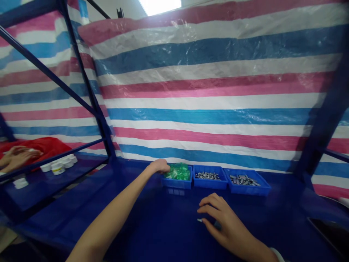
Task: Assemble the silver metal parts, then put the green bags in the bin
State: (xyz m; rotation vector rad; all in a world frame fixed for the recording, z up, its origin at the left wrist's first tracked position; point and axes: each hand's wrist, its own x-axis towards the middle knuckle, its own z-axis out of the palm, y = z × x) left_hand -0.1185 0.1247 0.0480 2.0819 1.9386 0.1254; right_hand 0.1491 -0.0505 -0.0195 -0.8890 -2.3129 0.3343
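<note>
My left hand (159,166) reaches to the left side of a blue bin full of clear green plastic pieces (180,171). Its fingers are curled in, and their tips are hidden among the pieces, so what they pinch cannot be made out. Nearer to me, my right hand (220,222) hovers low over the blue table (163,225), thumb and fingers apart. A small light metal piece (199,220) shows just beside its thumb tip. Something dark (217,225), too blurred to name, shows behind the thumb under the palm.
Right of the green pieces stand a blue bin (210,185) of small metal parts and another (248,190) of longer metal parts. A dark flat object (329,233) lies at right. Past the blue frame (105,127), another person's hands (19,156) work near white jars (57,168) and red cloth (53,147).
</note>
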